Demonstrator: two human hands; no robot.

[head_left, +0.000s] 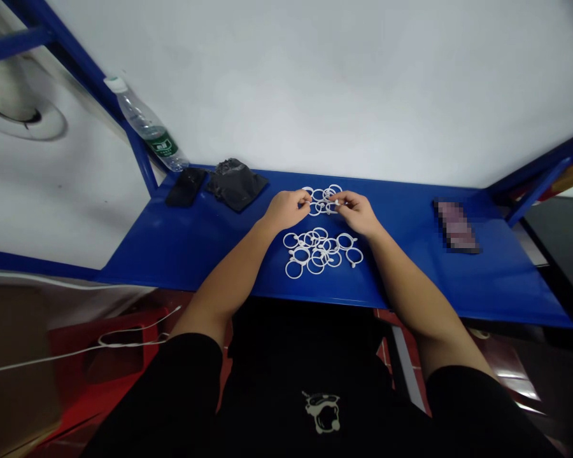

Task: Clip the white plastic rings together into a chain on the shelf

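Observation:
Two clusters of thin white plastic rings with small knobs lie on a blue tabletop [172, 254]. The nearer cluster [323, 254] is a loose, overlapping heap. Behind it, my hands flank the smaller cluster [321, 206]. At its left side my left hand [289, 210] has thumb and forefinger pinched together on the edge of a white ring. From the right, my right hand [357, 212] pinches a white ring by its knob end. My fingers partly cover both of these rings.
A black pouch [236, 184], a dark phone [186, 187] and a clear bottle with a green label [160, 143] are at the back left. A blurred-out flat object [456, 226] lies on the right. Blue frame bars border the tabletop; below left is a red stool [105, 394].

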